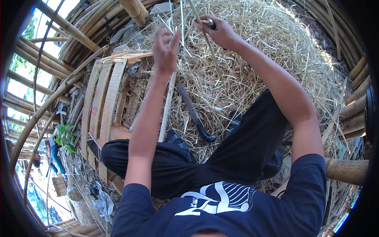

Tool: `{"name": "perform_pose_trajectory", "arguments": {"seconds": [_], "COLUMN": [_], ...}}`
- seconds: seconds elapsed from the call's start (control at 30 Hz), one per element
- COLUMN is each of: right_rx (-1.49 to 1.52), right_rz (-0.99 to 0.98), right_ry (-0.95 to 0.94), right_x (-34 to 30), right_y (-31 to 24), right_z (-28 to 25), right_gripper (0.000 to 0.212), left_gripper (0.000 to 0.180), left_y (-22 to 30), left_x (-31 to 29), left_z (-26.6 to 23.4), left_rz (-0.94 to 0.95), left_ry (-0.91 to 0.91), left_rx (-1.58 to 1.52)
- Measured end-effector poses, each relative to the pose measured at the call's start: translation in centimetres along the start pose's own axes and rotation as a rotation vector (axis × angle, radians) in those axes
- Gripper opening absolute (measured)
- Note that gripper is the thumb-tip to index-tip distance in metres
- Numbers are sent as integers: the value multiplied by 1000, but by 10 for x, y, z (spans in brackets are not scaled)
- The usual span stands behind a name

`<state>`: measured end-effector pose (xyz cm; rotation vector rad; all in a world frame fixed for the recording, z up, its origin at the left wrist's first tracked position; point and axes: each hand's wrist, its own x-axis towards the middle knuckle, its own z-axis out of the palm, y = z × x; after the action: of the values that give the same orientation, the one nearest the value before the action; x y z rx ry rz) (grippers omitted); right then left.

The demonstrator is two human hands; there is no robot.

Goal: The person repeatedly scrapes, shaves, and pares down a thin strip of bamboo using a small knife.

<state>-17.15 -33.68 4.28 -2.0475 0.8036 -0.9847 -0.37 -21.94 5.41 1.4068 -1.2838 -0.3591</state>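
Note:
My right hand point(221, 32) is closed round a long, thin bamboo strip point(213, 57), which slants down toward the straw. A dark, short object with a shiny end point(212, 24) also sits in that hand; its kind is mostly hidden by the fingers. To the left, my left hand point(166, 49) is raised with its fingers stretched apart, slightly blurred, beside thin pale strips point(182, 24). Nothing shows in its grip. On the ground between my feet lies a machete-like tool point(191, 110) with a dark blade and a curved black handle.
Pale bamboo shavings point(252, 59) cover the ground ahead. Wooden slats point(100, 106) lie at the left, with a phone-like flat object point(94, 146) near my knee. Bamboo poles point(67, 25) fence the left side; beyond them a person point(53, 154) is visible. A thick pole point(347, 171) lies at right.

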Motion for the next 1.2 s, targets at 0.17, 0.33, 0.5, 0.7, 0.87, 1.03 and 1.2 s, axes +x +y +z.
{"name": "perform_pose_trajectory", "arguments": {"seconds": [0.17, 0.33, 0.5, 0.7, 0.87, 1.03, 1.2], "right_rx": [-24, -54, -114, -210, -202, -228, -352], "right_rz": [142, 95, 63, -102, -123, -185, -207], "right_ry": [-182, -235, -214, -216, -175, -99, -16], "right_x": [-14, -15, -12, 1, 1, -3, 2], "right_y": [4, 9, -14, -25, -29, -59, -27], "right_z": [6, 5, 1, 13, 3, -10, -10], "right_gripper": [45, 38, 30, 27, 26, 28, 27], "left_gripper": [87, 35, 34, 24, 44, 63, 65], "left_y": [36, 40, 50, 34, 75, 91, 57], "left_x": [57, 85, 88, 87, 73, 73, 89], "left_z": [-20, 4, -3, -6, -8, -16, 6], "left_rz": [235, 324, 211, 125, 79, 67, 66], "left_ry": [-40, 38, -30, 56, -19, -132, -232], "left_rx": [-46, -338, -159, -434, -401, -976, -1058]}}
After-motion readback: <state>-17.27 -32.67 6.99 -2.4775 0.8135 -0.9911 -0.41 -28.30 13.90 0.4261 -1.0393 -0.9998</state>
